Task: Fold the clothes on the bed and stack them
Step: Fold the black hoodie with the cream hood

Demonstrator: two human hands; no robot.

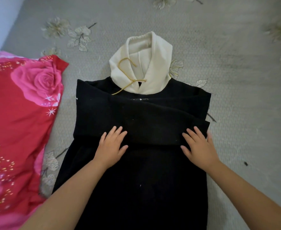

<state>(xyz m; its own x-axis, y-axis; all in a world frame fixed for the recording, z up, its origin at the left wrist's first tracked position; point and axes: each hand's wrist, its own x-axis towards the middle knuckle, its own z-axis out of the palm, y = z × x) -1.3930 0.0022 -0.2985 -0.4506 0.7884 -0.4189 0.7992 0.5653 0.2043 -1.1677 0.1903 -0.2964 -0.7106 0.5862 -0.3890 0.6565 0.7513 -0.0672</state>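
Black hoodie (141,117) w/ sleeves folded across, both hands (111,146) flat on it.

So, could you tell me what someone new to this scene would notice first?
The eye goes first to the black hoodie laid flat mid-frame on the grey floral bedspread, its cream hood pointing away, with a yellow drawstring. The left hand and right hand press flat on the sleeves folded across its chest. A vivid red pillow with pink roses fills the left edge.
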